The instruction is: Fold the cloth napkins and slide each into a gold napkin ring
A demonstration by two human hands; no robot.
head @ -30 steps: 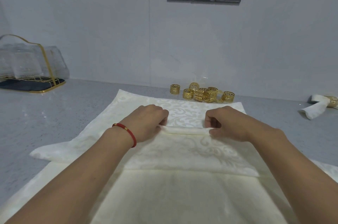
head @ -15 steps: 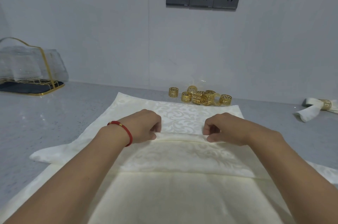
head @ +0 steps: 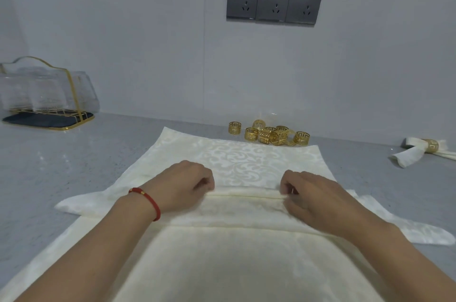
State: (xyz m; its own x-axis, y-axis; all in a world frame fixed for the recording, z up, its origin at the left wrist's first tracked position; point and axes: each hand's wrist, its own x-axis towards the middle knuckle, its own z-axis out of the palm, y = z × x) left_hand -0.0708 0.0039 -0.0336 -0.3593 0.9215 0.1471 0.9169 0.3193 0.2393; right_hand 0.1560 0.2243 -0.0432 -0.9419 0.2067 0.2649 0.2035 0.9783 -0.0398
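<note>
A cream damask napkin (head: 246, 161) lies spread on the grey counter, on top of more cream napkins (head: 222, 264) stacked nearer to me. A folded edge runs across its middle. My left hand (head: 182, 185) pinches that fold at its left end, fingers curled. My right hand (head: 313, 193) pinches the same fold at its right end. Several gold napkin rings (head: 271, 135) lie in a loose heap just beyond the napkin's far edge, by the wall. At the far right a finished napkin in a gold ring (head: 424, 150) rests on the counter.
A clear glass holder with gold trim on a dark tray (head: 47, 104) stands at the back left. The wall with three grey sockets (head: 275, 3) closes off the back. Grey counter (head: 61, 158) shows to the left and right of the napkins.
The small raised roll of cloth between my hands has been flattened into a thin fold line. Both hands have spread slightly apart along it and drawn a little nearer to me.
</note>
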